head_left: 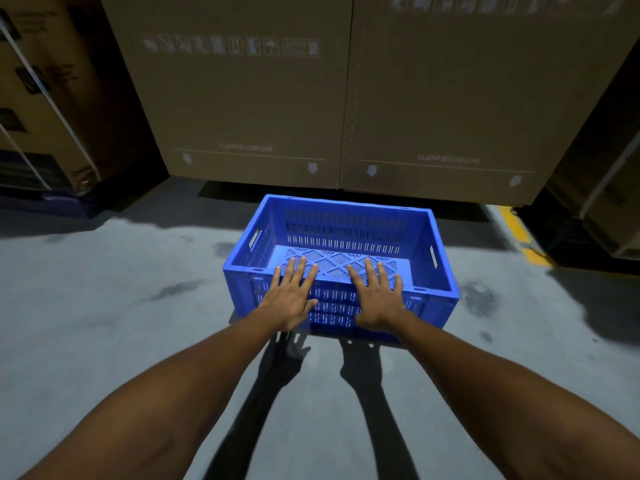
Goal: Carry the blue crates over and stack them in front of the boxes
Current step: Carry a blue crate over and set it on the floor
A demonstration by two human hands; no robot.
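One blue slotted plastic crate (pixel 429 265) stands empty on the grey floor, just in front of two tall brown cardboard boxes (pixel 263 109). My left hand (pixel 292 297) and my right hand (pixel 377 299) are stretched out flat over the crate's near rim, fingers spread, palms down. Neither hand grips anything. I cannot tell whether the palms touch the rim or hover just above it. The near wall of the crate is partly hidden behind my hands.
More cardboard boxes with white straps (pixel 45 109) stand at the left on a dark pallet. Another stack (pixel 609 209) is at the right, beside a yellow floor line (pixel 519 233). Bare grey concrete floor (pixel 104 306) spreads left and right of the crate.
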